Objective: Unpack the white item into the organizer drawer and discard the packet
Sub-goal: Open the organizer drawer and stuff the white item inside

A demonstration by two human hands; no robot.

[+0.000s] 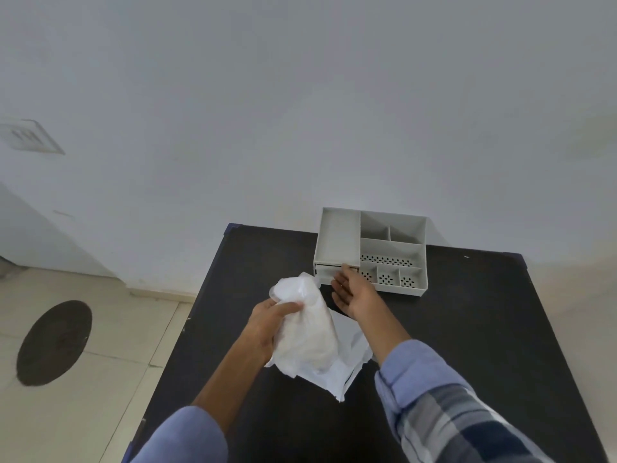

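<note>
My left hand grips a white item in thin clear wrap, held above the black table. Under it lies a torn white packet, flat on the table. A grey desk organizer stands at the table's far edge, with several open compartments on top. Its small drawer sits at the lower left front. My right hand reaches to the drawer front, fingers apart, fingertips at the drawer's right end; whether they touch it I cannot tell.
The black table runs from the wall toward me. A pale wall rises behind the organizer. To the left is a tiled floor with a dark round mat.
</note>
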